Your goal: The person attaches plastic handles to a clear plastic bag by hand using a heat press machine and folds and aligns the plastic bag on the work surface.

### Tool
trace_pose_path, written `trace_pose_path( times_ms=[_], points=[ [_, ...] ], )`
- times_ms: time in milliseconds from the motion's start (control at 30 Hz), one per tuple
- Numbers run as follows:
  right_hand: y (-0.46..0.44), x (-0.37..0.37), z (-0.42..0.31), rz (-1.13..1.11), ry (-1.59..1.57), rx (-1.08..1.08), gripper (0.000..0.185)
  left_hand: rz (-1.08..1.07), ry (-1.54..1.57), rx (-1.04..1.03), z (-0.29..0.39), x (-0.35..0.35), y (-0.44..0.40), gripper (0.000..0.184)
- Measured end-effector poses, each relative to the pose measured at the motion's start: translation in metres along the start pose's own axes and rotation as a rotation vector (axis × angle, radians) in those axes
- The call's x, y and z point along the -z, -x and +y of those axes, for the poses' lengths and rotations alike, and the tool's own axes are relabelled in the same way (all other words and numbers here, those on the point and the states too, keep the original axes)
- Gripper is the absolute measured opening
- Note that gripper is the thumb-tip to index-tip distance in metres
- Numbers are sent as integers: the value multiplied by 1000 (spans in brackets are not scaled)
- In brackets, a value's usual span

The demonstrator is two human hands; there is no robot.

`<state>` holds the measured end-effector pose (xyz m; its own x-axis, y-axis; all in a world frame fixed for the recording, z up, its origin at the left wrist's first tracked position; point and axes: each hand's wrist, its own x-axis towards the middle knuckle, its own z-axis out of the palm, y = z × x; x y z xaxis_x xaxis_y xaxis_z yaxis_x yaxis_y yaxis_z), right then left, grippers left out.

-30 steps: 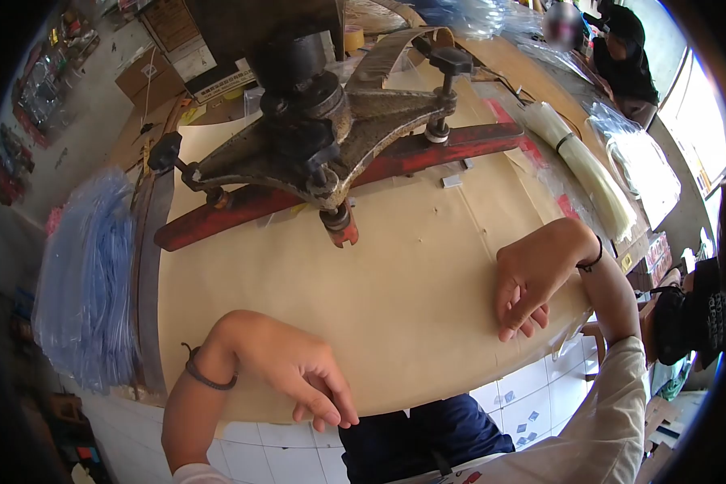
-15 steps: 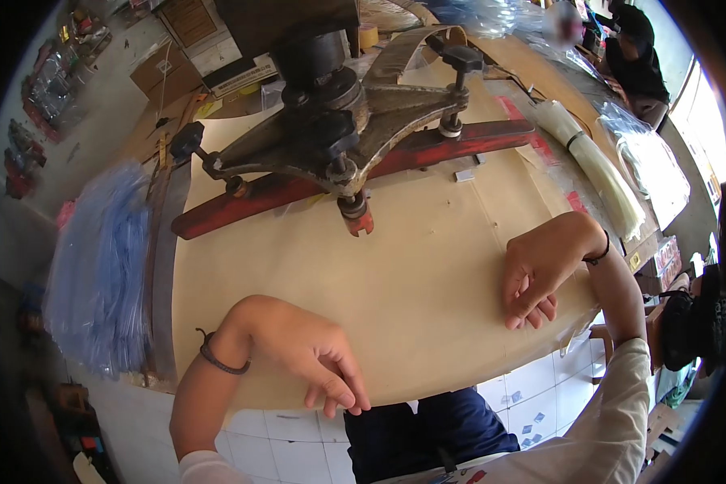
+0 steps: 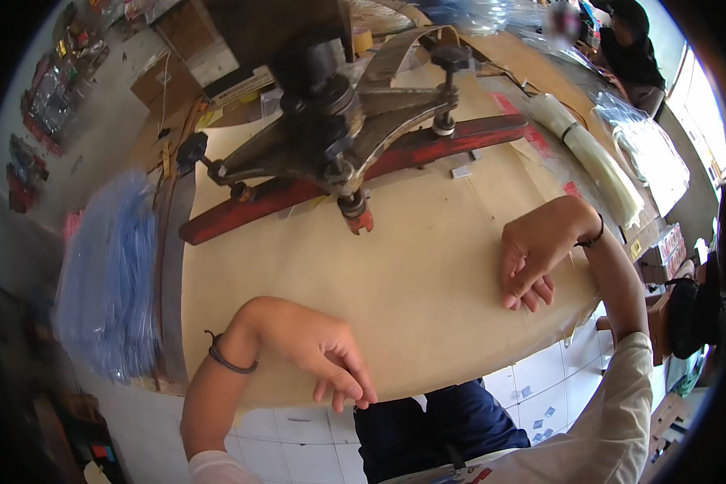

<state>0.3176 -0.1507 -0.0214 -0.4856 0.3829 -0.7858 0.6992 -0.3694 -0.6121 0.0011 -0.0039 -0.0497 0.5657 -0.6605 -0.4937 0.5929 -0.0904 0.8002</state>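
Observation:
My left hand (image 3: 310, 343) hangs at the near edge of the tan sheet (image 3: 395, 298) covering the table, its fingers loosely bent downward. Nothing shows between its thumb and fingers. Over on the right, my right hand (image 3: 536, 250) rests on or just above the same sheet, wrist bent and fingers loosely curled, with nothing visible in it. Beyond both hands stands a machine head with metal arms (image 3: 387, 121) and black knobs. A long red bar (image 3: 274, 202) is fixed beneath those arms, apart from my hands.
Blue clear plastic bags (image 3: 109, 282) are stacked along the left edge. A tied bundle of pale strips (image 3: 585, 153) lies at the right, near clear plastic (image 3: 641, 153). Small metal pieces (image 3: 461, 172) sit by the bar. Another person (image 3: 633, 56) is at the back right.
The view has shifted slightly. My right hand appears a little higher in the picture; both hands keep nearly the same pose, and nothing is picked up or let go.

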Motion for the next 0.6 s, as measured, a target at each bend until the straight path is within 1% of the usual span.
trace_pose_path(
  times_ms=[67,133,233,267,333,367,400,467,567,600],
  points=[
    [4,7,1,43,21,0,31,11,-16,-16,-3,0,0,38],
    [12,8,4,107,41,1,31,7,-9,18,-3,2,1,34],
    [33,13,17,282,114,10,29,-2,-9,54,0,2,1,33],
    [48,17,30,373,138,60,23,-1,-3,60,0,2,1,33],
    [85,17,56,795,-4,200,19,7,-3,70,2,2,2,34],
    [101,26,87,910,-88,535,18,9,-8,74,2,2,2,34],
    [115,20,83,1284,-1,352,25,9,-13,75,2,1,0,34],
    [124,42,122,1662,-81,558,37,18,1,76,1,0,0,34],
    [124,58,140,1991,15,80,39,30,-8,88,5,0,1,35],
    [121,69,164,2033,132,142,39,35,-12,92,6,-1,2,35]
  ],
)
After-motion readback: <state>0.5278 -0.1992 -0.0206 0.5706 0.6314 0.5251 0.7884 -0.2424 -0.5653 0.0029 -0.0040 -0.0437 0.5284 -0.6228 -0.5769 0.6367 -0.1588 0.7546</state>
